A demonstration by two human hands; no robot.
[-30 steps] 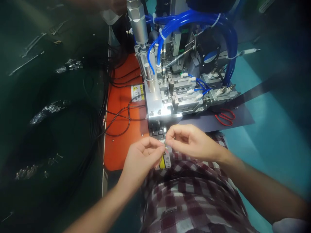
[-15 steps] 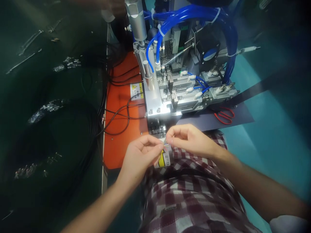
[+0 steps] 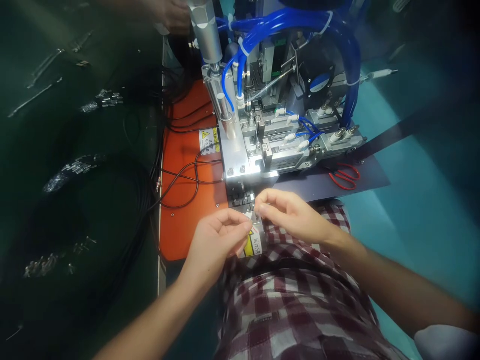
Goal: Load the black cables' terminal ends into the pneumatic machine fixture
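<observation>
My left hand is pinched closed in front of the machine, thumb against forefinger. Whatever sits between those fingertips is too small to make out. Just to its right, my right hand also has thumb and forefinger pressed together, at the front end of the machine's metal track. What it holds, if anything, cannot be made out. A small gap separates the two sets of fingertips. Below them shows a white and yellow label on the track's end.
Black cables cross the orange base plate. Red-handled scissors lie right of the machine. Blue air hoses arch above. Small metal parts lie in piles on the dark left surface. Another person's hand is at the top.
My right hand's fingertips have drawn slightly up and away from my left hand's, widening the gap. My left hand stays almost in place. The view has shifted a little.
</observation>
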